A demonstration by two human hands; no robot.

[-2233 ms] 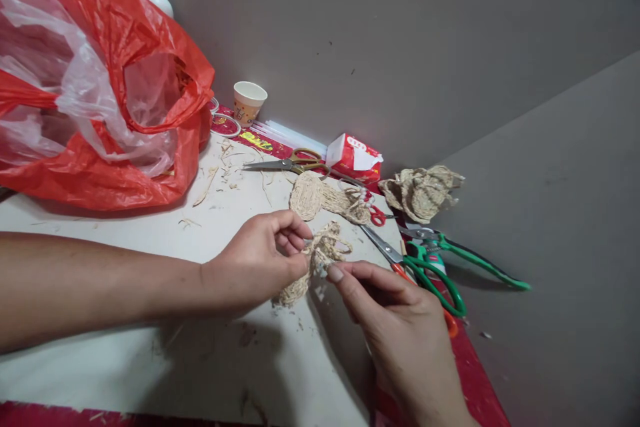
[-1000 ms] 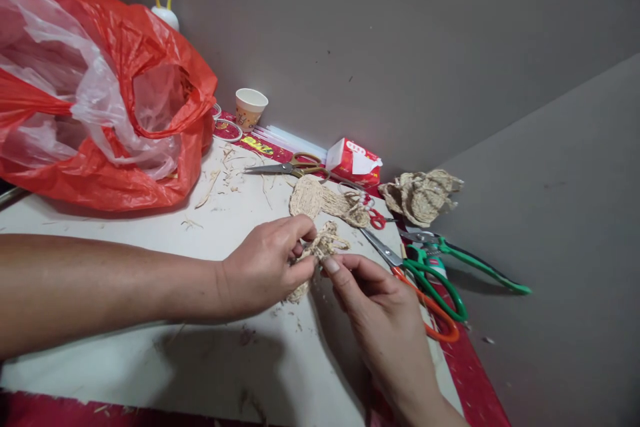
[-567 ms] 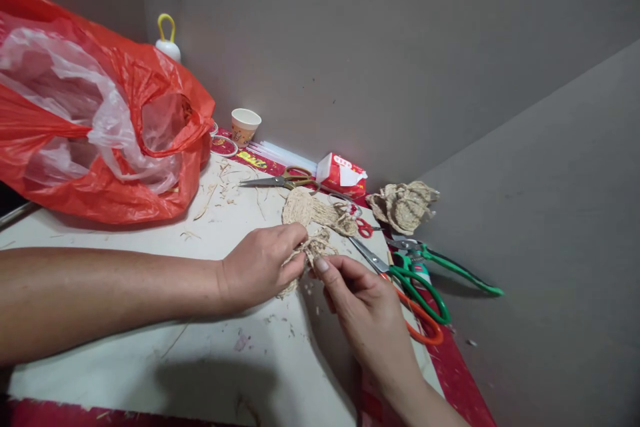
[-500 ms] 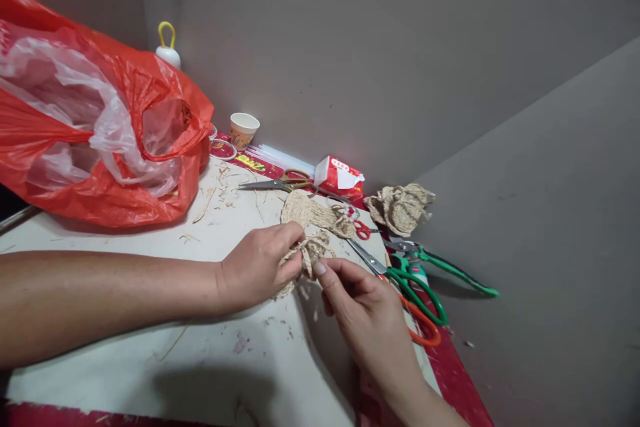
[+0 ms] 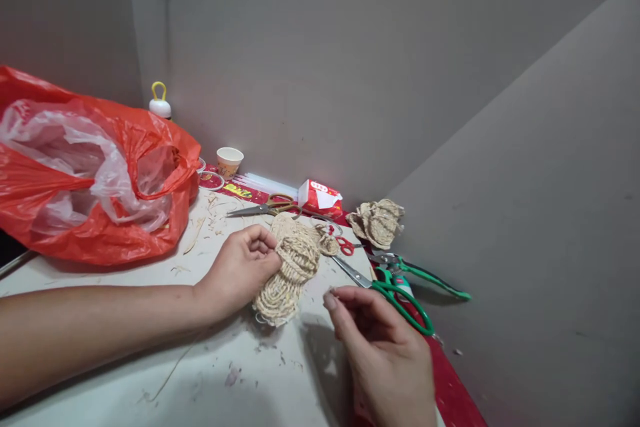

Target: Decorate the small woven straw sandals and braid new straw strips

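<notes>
My left hand (image 5: pixel 245 260) pinches the edge of a small woven straw slipper (image 5: pixel 295 263), tilted above the white board. It has a braided sole with a band across it. My right hand (image 5: pixel 383 340) is off to the right of the slipper, apart from it. Its thumb and forefinger are pressed together; whatever they hold, if anything, is too small to make out. Behind the slipper are more woven straw pieces (image 5: pixel 329 241), partly hidden. Green-handled scissors (image 5: pixel 400 300) lie just beyond my right hand, beside small red scissors (image 5: pixel 345 246).
A red plastic bag (image 5: pixel 165 233) fills the left of the white board (image 5: pixel 200 360). Along the wall stand a paper cup (image 5: pixel 230 163), white sticks (image 5: pixel 265 185) and a tissue pack (image 5: pixel 320 198). Brown-handled scissors (image 5: pixel 273 207), a straw bundle (image 5: pixel 377 223) and green pruners (image 5: pixel 435 278) lie near the wall.
My right hand has drawn away from the straw piece, toward the right and down. My left hand has turned the slipper, so its woven top now shows. The camera view has tilted up.
</notes>
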